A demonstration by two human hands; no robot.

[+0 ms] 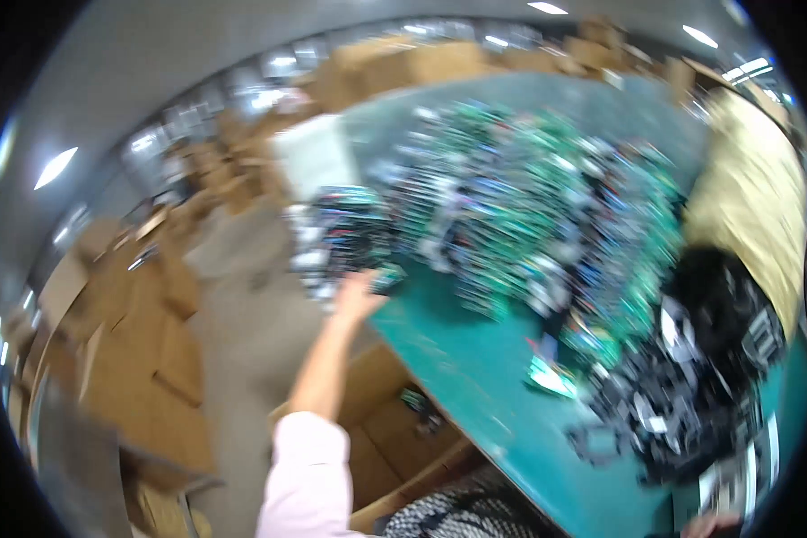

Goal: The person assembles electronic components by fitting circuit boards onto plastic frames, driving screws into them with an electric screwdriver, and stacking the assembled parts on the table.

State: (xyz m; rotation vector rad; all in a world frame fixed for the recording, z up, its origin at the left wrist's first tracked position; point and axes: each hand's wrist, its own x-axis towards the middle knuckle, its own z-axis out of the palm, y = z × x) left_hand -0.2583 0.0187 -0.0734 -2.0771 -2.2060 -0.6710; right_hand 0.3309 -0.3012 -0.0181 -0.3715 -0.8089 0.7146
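Note:
My left arm, in a pale pink sleeve, stretches forward to the table's left edge. My left hand [357, 298] is against the near side of a stack of dark and pale pieces [350, 229]. A small green-and-dark piece [386, 277] lies right by its fingertips; blur hides whether the fingers grip it. Large heaps of what look like green circuit boards [511, 215] stand farther right on the table. My right hand [713, 524] shows only in part at the lower right rim, beside a pale boxy object [731, 484], with its fingers unclear.
The green table [475, 394] carries a tangle of black parts [655, 403], a black bag [717, 296] and a big yellowish sack [753, 197] on the right. An open cardboard box [377, 448] stands below its near edge. Cardboard boxes [143, 359] line the left floor.

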